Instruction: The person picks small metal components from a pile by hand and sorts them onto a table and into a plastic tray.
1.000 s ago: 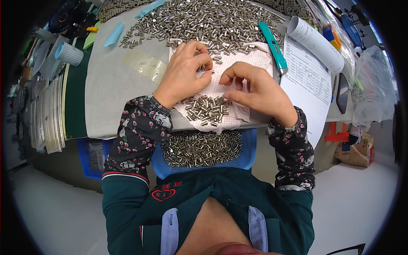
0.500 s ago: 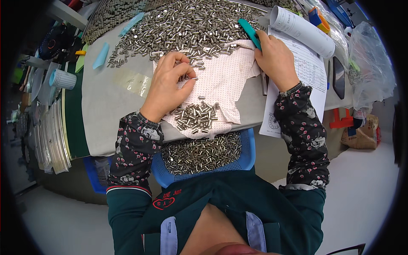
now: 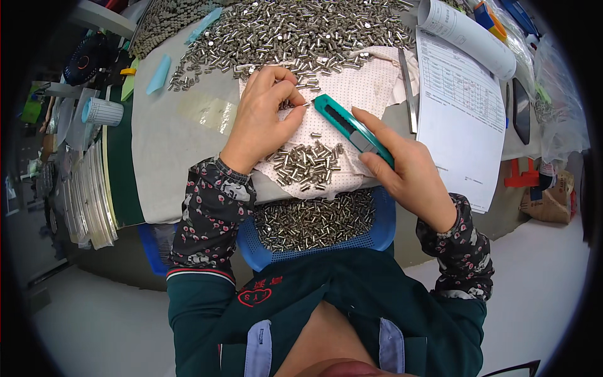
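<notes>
My left hand (image 3: 267, 116) is closed over the dotted cloth (image 3: 361, 88), thumb and finger pinching a small metal pin (image 3: 306, 105); more pins show beneath its curled fingers. My right hand (image 3: 405, 166) grips a green utility knife (image 3: 352, 129), whose tip points at the pinched pin. Whether the tip touches it I cannot tell. Just below the hands, a small heap of shiny metal pins (image 3: 306, 166) lies on the cloth. Farther back spreads a much larger pile of such pins (image 3: 295, 34).
A blue basket (image 3: 383, 220) filled with pins sits below the table edge. To the right lie printed sheets (image 3: 461, 119), a paper roll (image 3: 468, 34), a metal strip (image 3: 408, 91) and a dark phone (image 3: 521, 110). A paper cup (image 3: 102, 112) stands at the left.
My right hand has brought the green knife from beside the far pile down and left to the pin at my left fingers. My left hand keeps its pinch over the cloth.
</notes>
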Action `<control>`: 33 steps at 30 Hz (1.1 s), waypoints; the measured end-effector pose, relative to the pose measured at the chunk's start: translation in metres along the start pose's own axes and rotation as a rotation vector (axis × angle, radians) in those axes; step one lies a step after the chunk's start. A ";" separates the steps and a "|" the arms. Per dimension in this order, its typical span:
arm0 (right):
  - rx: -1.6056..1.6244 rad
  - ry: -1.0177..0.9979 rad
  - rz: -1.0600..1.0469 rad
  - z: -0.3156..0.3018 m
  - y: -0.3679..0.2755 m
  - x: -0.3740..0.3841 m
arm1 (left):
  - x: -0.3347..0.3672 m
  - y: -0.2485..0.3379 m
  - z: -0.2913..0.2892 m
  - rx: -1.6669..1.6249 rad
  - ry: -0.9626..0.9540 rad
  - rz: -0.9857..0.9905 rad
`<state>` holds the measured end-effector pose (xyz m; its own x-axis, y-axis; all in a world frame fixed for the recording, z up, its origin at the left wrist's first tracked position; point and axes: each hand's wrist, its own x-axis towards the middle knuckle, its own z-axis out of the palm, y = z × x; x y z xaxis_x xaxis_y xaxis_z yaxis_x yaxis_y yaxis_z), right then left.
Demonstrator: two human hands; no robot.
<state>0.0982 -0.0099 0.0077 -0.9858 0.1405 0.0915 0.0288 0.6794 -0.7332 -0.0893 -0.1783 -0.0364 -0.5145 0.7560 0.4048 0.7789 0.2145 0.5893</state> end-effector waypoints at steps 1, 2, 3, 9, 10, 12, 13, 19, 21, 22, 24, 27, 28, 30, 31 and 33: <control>0.002 0.003 0.001 0.003 0.001 0.000 | 0.000 0.000 0.001 0.000 0.008 0.000; -0.042 0.036 -0.049 0.006 0.003 0.000 | 0.000 -0.001 0.001 0.001 0.006 0.003; -0.085 0.067 -0.099 0.009 0.004 0.000 | -0.001 -0.001 0.001 0.000 0.006 0.000; -0.254 0.097 -0.114 0.016 -0.003 -0.006 | 0.001 0.002 0.001 0.007 0.014 0.004; -0.253 0.096 -0.113 0.017 -0.004 -0.006 | 0.002 0.002 0.002 0.003 0.017 0.003; -0.285 0.098 -0.121 0.018 -0.005 -0.006 | 0.001 0.001 0.003 0.011 0.023 0.006; -0.284 0.097 -0.121 0.019 -0.005 -0.006 | 0.001 0.001 0.003 0.019 0.030 0.010; -0.327 0.110 -0.127 0.021 -0.007 -0.006 | 0.002 0.000 0.006 0.017 0.081 0.049; -0.330 0.111 -0.130 0.022 -0.008 -0.006 | 0.002 -0.001 0.006 0.019 0.083 0.052; -0.330 0.110 -0.130 0.022 -0.008 -0.006 | 0.002 -0.001 0.007 0.021 0.086 0.056; -0.319 0.096 -0.131 0.023 -0.008 -0.005 | 0.003 -0.001 0.007 0.023 0.082 0.054; -0.305 0.052 -0.075 0.024 -0.009 -0.006 | 0.003 0.000 0.006 0.031 0.064 0.038; -0.305 0.050 -0.075 0.024 -0.010 -0.005 | 0.002 0.000 0.006 0.034 0.049 0.024; -0.293 0.036 -0.073 0.024 -0.012 -0.004 | 0.002 0.000 0.005 0.049 0.056 0.033; -0.293 0.035 -0.072 0.025 -0.012 -0.003 | 0.002 0.000 0.006 0.064 0.062 0.042; -0.326 0.024 -0.072 0.026 -0.013 -0.003 | 0.002 0.000 0.007 0.064 0.075 0.056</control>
<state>0.0967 -0.0378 -0.0009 -0.9833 0.0977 0.1537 0.0142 0.8825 -0.4701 -0.0880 -0.1721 -0.0410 -0.4932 0.7202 0.4879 0.8271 0.2145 0.5195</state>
